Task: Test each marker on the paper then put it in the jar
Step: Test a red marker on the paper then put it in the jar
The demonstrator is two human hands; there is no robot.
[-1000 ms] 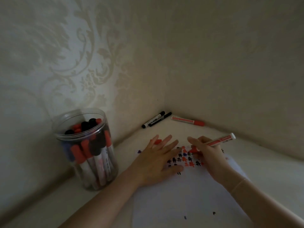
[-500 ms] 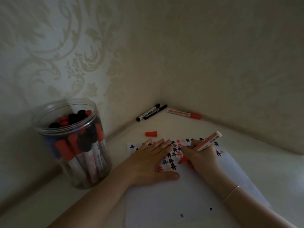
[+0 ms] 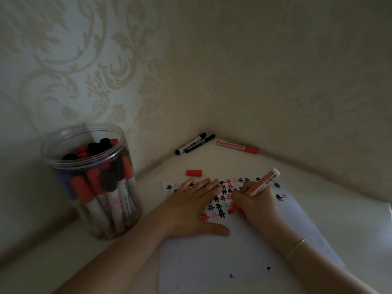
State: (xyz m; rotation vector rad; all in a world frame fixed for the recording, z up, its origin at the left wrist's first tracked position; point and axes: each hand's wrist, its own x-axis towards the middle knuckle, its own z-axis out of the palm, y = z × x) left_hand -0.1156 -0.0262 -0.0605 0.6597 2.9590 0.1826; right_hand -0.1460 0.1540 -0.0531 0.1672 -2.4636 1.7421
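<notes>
Paper (image 3: 244, 257) lies flat on the pale tabletop (image 3: 350, 219), filling the 5–6 o'clock part of the head view; its far end is covered in rows of small hash marks in red, black and blue, with two stray blue dots near the close edge.

Left hand (image 3: 192, 209) is laid palm down on the paper, fingers straight and slightly spread toward 1 o'clock, thumb out to the side. It grasps nothing, just pins the sheet.

Right hand (image 3: 256, 203) is at 3 o'clock of the left hand, just beside it. Fingers are curled round the red marker (image 3: 262, 184) in a pen grip. The barrel tilts up and away toward 1 o'clock, white end highest; the red tip end is down on the paper below the thumb, among the hash marks. Thin bracelet on that wrist.

Red cap (image 3: 193, 172) lies on its side on the tabletop at 12 o'clock of the left hand's fingertips, just off the paper's far edge, apart from the marker.

Clear jar (image 3: 93, 179) stands upright at 9 o'clock of the hands, against the wall, lid off. It is packed with markers standing cap up: red, black and at least one blue cap.

In the far corner at 12 o'clock lie two black markers (image 3: 195, 143) side by side and touching, and a capped red marker (image 3: 236, 146) just beside them, along the right wall.

Patterned wallpaper on both walls.
</notes>
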